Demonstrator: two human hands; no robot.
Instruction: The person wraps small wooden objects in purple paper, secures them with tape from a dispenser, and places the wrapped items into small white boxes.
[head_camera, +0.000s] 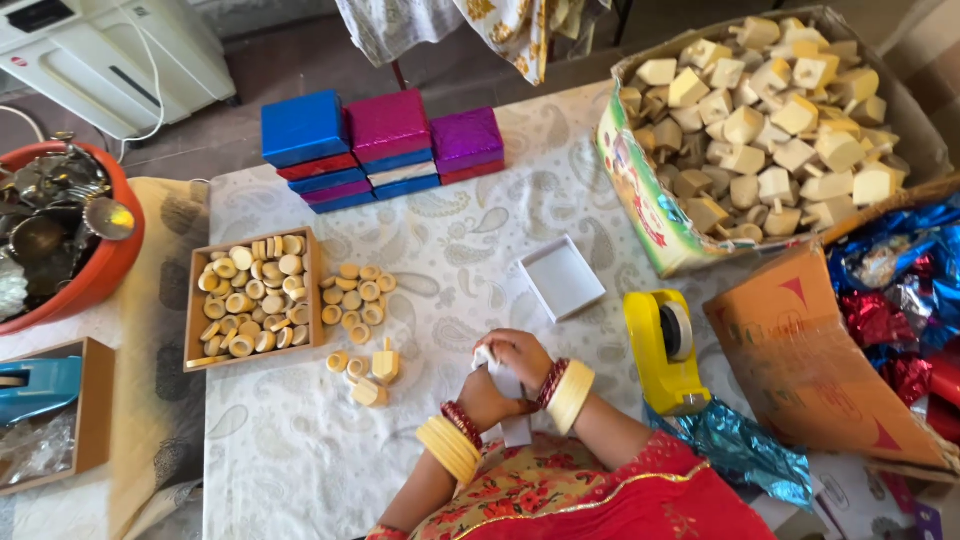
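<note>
Both hands meet low over the desk (300, 470): left hand (484, 398) and right hand (520, 356), each grip clamped on a white paper piece (508, 385), with the tape dispenser (662, 350) just right.

A wooden tray (196, 300) filled with pale wooden rings stands at the left of the patterned tablecloth (460, 260), with loose rings (357, 292) just beside it. Stacked blue, magenta and purple boxes (385, 145) stand at the far edge, and an open white box (563, 277) lies near the centre. A yellow tape dispenser (663, 350) stands near a cardboard carton (640, 190) of pale wooden blocks; an orange bowl (105, 265) of metal items stands far left.
</note>
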